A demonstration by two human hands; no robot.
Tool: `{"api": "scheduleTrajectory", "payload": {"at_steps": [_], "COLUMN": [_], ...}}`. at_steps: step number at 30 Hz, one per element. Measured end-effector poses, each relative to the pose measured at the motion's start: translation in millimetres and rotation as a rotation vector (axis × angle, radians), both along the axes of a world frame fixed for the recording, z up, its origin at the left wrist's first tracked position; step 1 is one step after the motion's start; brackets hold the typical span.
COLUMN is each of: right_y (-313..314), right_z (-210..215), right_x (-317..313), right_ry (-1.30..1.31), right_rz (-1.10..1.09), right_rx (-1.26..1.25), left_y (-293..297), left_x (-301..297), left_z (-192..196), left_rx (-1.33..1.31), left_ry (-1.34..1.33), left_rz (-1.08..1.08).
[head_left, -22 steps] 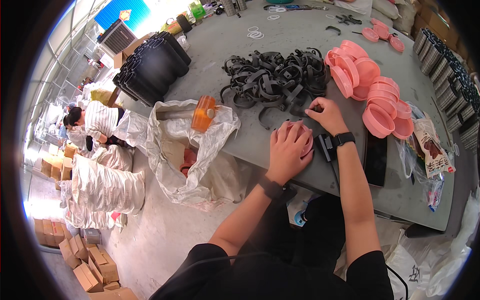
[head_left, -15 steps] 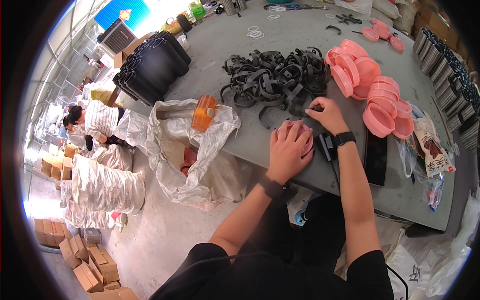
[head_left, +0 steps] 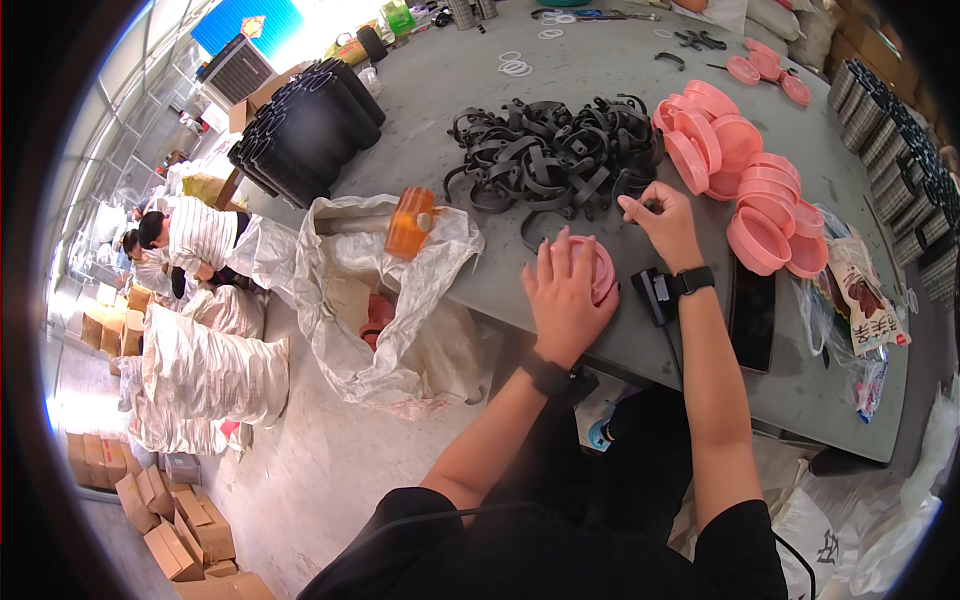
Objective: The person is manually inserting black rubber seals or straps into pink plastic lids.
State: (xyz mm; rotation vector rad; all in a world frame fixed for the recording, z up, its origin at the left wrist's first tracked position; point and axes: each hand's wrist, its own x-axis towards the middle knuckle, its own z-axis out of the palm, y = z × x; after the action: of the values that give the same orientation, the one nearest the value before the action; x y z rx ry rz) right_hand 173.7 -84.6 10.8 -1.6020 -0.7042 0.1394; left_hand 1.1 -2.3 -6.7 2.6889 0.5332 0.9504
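Observation:
A round pink lid (head_left: 602, 268) lies under my left hand (head_left: 563, 300), near the table's front edge. The fingers spread over its top and left side, and the thumb grips its near right rim. My right hand (head_left: 663, 225) is closed in a pinch just beyond and to the right of the lid, beside the near right edge of a tangled pile of black plastic straps (head_left: 550, 160). Something small and dark shows between its thumb and fingers; the fingers hide what it is. Stacked pink lids (head_left: 765, 235) stand to the right of that hand.
An open white woven sack (head_left: 340, 330) with an orange cup-like piece (head_left: 409, 222) on its rim stands left of the table. Black cylinders (head_left: 305, 130) stand at the far left; a dark flat device (head_left: 752, 320) lies right of my wrist. Two people sit among sacks beyond.
My right hand has drawn slightly away from the straps, its fingers curling tighter. My left hand has shifted a little left on the lid, and more of the lid shows.

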Motion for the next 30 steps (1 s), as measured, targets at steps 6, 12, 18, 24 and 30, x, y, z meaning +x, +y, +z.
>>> {"api": "scheduleTrajectory", "payload": {"at_steps": [6,12,18,24,30], "right_y": [2.9,4.1,2.0,7.2,3.8], "right_z": [-7.7,-10.8,-6.0,-21.1,-10.7], "right_x": [-3.9,-5.4,-4.3,-3.0,-7.8], "right_ry": [-0.074,0.076,0.067,-0.086,-0.367], "right_rz": [0.213,0.355,0.189,0.115,0.107], "right_rx": [-0.242,-0.172,-0.241,-0.166,-0.362], "left_y": [1.8,20.9,15.6,22.0,22.8], "left_x": [-0.5,-12.7,-32.9,-39.2,-29.9], "left_z": [-1.7,1.0,26.3,30.2,15.3], "left_rx": [0.0,-0.141,-0.193,-0.455,-0.461], "left_ry": [0.014,0.014,0.268,0.283,0.19], "left_rz": [-0.084,-0.256,-0.094,-0.209,-0.156]}}
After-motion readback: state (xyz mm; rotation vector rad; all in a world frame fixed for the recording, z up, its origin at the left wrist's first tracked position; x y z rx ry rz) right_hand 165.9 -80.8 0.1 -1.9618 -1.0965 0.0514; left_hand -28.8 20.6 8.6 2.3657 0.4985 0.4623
